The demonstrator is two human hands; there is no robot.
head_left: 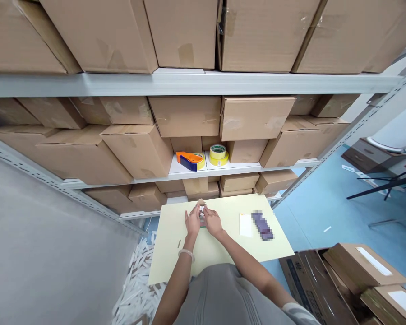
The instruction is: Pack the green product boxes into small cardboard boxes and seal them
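My left hand (192, 222) and my right hand (212, 221) meet over the pale yellow tabletop (223, 253), near its far edge. Between them is a small object (202, 217) with a whitish, dark-marked upper part and a pinkish, green-edged lower part; its kind does not show. The fingers of both hands are closed in on its sides and cover much of it. A small brown piece (201, 201) sticks out just past my fingertips. To the right lie a white card (245, 225) and a blurred-out dark purple item (262, 225).
A thin dark strip (179, 243) lies left on the table. Behind, a metal shelf (189, 84) holds cardboard boxes, an orange-and-blue tape dispenser (190, 160) and tape rolls (218, 155). White paper strips (135, 275) cover the floor at left; cartons (358, 266) stand at right.
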